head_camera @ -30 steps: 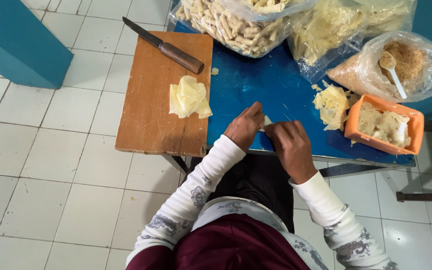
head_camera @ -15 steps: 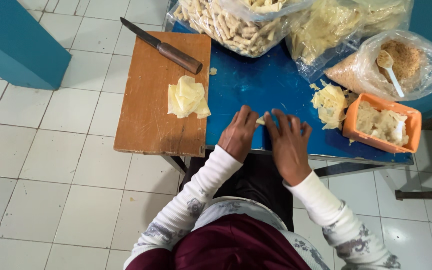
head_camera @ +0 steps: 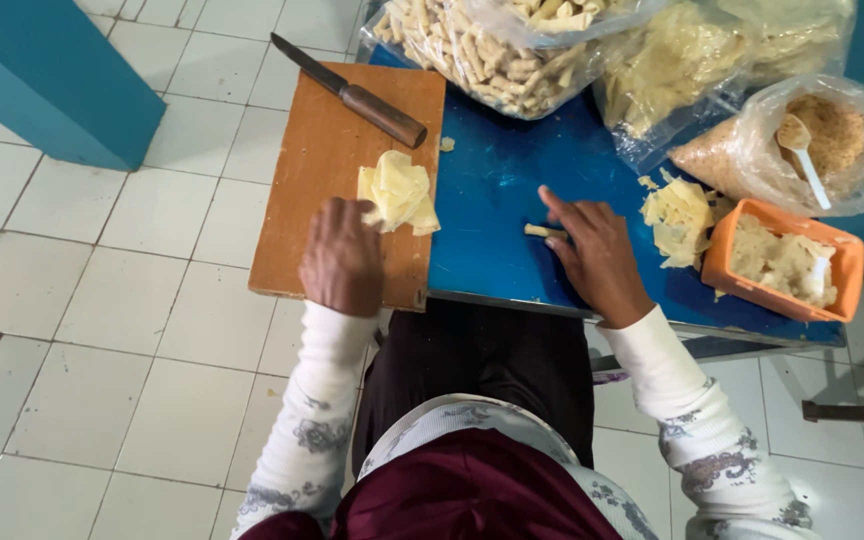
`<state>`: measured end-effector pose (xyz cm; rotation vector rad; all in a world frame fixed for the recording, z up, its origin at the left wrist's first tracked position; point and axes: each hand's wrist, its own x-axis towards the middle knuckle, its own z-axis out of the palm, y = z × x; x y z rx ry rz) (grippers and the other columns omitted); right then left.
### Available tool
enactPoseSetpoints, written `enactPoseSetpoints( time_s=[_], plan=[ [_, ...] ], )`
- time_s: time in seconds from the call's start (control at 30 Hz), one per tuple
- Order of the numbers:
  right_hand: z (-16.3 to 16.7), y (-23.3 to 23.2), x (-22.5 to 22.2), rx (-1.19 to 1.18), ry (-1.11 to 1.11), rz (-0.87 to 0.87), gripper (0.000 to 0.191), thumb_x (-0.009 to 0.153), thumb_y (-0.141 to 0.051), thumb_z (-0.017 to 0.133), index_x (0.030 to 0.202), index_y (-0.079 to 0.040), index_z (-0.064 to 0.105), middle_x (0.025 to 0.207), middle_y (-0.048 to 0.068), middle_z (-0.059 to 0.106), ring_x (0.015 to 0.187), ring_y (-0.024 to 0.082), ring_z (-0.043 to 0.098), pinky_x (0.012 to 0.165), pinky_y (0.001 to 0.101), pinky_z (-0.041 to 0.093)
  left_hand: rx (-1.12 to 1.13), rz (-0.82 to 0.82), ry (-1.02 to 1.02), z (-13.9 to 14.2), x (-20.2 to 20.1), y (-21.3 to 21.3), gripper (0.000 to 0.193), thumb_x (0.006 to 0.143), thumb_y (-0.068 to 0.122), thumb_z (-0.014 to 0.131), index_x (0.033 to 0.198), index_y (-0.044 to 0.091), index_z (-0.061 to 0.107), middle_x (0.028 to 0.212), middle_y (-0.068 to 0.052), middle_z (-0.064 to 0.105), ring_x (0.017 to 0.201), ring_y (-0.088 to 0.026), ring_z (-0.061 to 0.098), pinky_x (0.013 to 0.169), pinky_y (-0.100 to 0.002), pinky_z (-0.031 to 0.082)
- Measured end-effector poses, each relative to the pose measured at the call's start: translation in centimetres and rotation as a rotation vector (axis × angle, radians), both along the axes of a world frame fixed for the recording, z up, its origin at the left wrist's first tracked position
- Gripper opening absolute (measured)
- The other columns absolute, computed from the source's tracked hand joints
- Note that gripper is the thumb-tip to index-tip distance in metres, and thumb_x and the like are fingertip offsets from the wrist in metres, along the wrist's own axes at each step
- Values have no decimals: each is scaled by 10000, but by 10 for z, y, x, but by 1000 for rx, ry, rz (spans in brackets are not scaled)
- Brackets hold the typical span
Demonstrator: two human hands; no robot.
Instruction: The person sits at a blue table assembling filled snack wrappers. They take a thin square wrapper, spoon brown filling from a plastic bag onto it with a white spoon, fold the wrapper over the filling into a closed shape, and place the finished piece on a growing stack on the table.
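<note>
My left hand [head_camera: 342, 255] rests on the wooden cutting board [head_camera: 322, 170], its fingers touching the near edge of a stack of pale yellow wrapper sheets [head_camera: 399, 192]. My right hand [head_camera: 592, 255] lies on the blue table [head_camera: 497, 200], fingertips on a small rolled stick [head_camera: 542, 231]. Whether the left fingers have pinched a sheet is hidden by the back of the hand.
A knife [head_camera: 352, 92] lies across the board's far end. Clear bags of rolled sticks [head_camera: 482, 50], wrapper scraps [head_camera: 702, 50] and crumbs with a spoon [head_camera: 812, 140] stand at the back. An orange tub [head_camera: 782, 265] of filling sits right, beside loose wrappers [head_camera: 680, 215]. Tiled floor lies left.
My hands were together at the table's front edge. The left hand has moved left onto the board to the wrapper stack; the right hand stays with the rolled stick.
</note>
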<state>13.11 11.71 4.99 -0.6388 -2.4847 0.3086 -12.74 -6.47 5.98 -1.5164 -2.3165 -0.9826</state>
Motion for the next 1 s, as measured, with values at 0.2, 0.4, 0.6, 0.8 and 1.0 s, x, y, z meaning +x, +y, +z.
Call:
enactPoseSetpoints(
  time_s=[0.2, 0.4, 0.6, 0.8, 1.0],
  plan=[
    [29, 19, -15, -342, 8, 49, 560, 915, -123, 728, 1456, -106, 585, 1187, 90, 708, 876, 189, 705, 769, 336, 568, 35, 33, -109, -1, -32, 17, 316, 919, 226, 755, 1121, 17, 629, 1106, -127, 613, 1029, -335, 588, 814, -463, 511],
    [134, 80, -62, 61, 369, -10, 242, 1189, -267, 676, 1274, -41, 686, 1156, 124, 763, 1046, 193, 752, 916, 337, 597, -32, 18, -143, -5, -37, 38, 291, 842, 180, 796, 1004, 31, 605, 1078, -129, 564, 1046, -350, 574, 795, -464, 504],
    [104, 18, -99, -6, 389, 275, 189, 1081, -126, 667, 1248, -36, 655, 1298, 139, 684, 1187, 277, 705, 1013, 376, 614, 38, -48, -177, -6, -39, 48, 234, 814, 101, 798, 958, 97, 614, 1073, -86, 577, 1057, -332, 582, 856, -456, 505],
    [39, -7, -133, -156, 225, 371, 421, 944, -52, 674, 1357, -131, 651, 1378, 111, 643, 1277, 323, 629, 1079, 415, 521, 113, -184, -433, -5, -30, 46, 227, 899, 26, 721, 1063, 70, 570, 1152, -121, 555, 1037, -327, 618, 856, -428, 504],
    [13, -11, -151, -117, 196, 362, 469, 926, -128, 769, 1373, -99, 632, 1341, 133, 620, 1210, 365, 598, 1020, 454, 484, 174, -106, -263, -6, -31, 48, 370, 812, -29, 735, 1141, -7, 568, 1157, -185, 525, 1095, -402, 538, 930, -475, 450]
  ],
)
